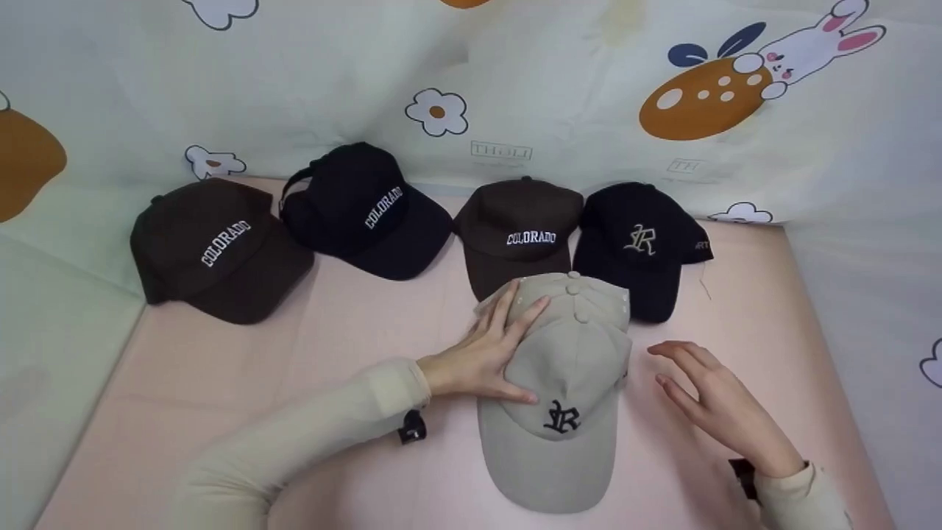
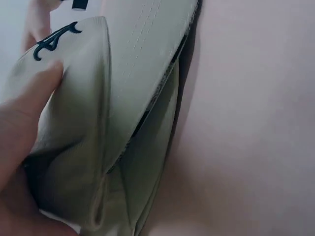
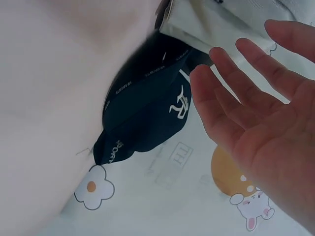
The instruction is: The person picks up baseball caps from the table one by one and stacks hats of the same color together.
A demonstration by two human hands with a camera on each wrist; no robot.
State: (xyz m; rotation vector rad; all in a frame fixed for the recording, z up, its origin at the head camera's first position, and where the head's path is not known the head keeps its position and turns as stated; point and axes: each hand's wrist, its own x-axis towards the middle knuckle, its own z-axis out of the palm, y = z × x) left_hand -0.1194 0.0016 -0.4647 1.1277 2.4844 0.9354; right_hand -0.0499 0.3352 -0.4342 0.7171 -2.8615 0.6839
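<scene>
Nested beige caps (image 1: 570, 368) front and centre on the table (image 1: 368, 324), judged light, soft-crowned, stiffer at the brims; left grip (image 1: 478, 361) spread over them, right grip (image 1: 717, 401) relaxed, empty; suggest pinching all layers at both sides.

Surface (image 1: 353, 324): pale pink, flat. Bearing directly on it, far side, left to right: brown cap (image 1: 199, 228), black cap (image 1: 353, 206), second brown cap (image 1: 508, 213), second black cap (image 1: 625, 250). First three lettered COLORADO; fourth marked R. Nearer, right of centre: nested beige caps (image 1: 567, 368), front brim toward near edge.
</scene>
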